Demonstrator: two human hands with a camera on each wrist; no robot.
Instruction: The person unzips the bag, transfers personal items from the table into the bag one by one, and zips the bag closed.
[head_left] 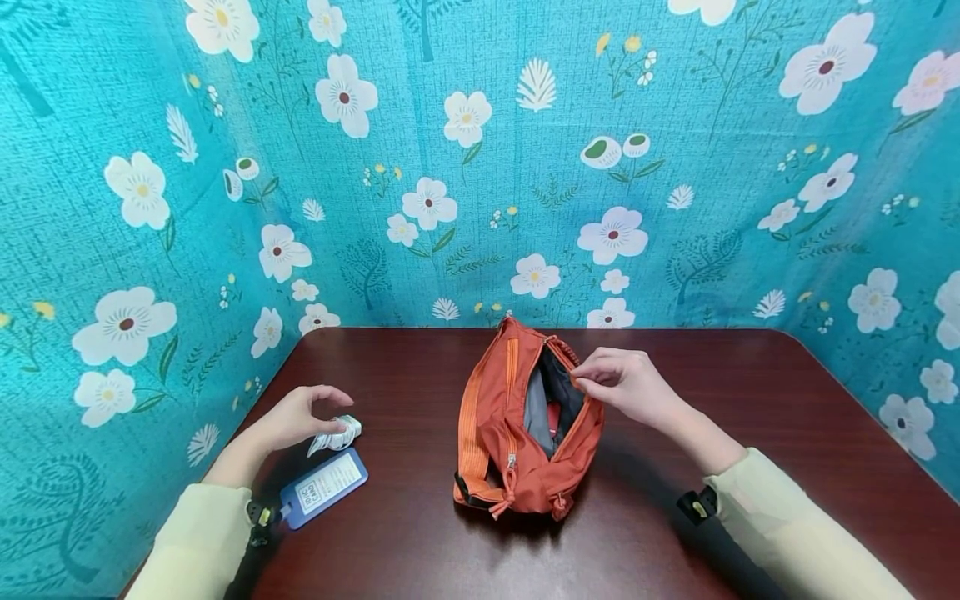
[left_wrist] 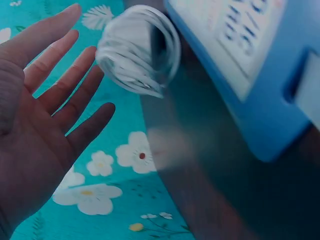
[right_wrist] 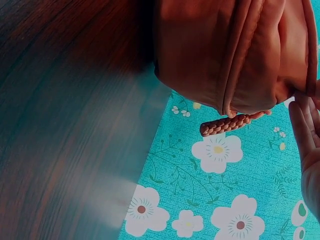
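Observation:
An orange-red waist bag (head_left: pixel 491 417) stands on the table with its zipped top gaping, showing a grey and black lining and something red inside. My right hand (head_left: pixel 626 385) pinches the right rim of that opening between thumb and fingers; in the right wrist view only part of the hand (right_wrist: pixel 310 145) shows beside the bag (right_wrist: pixel 200 55). On the left, my left hand (head_left: pixel 300 417) is held over a coiled white cable (head_left: pixel 343 435), its fingers spread and apart in the left wrist view. The cable coil (left_wrist: pixel 132 55) lies just beyond the fingertips, next to a blue card holder (head_left: pixel 326 487).
The dark wooden table (head_left: pixel 420 375) carries these things. A teal floral cloth (head_left: pixel 465 200) hangs behind it and along both sides. The bag's orange strap (head_left: pixel 471 425) loops at its left side, and a braided cord (right_wrist: pixel 227 124) dangles from the bag.

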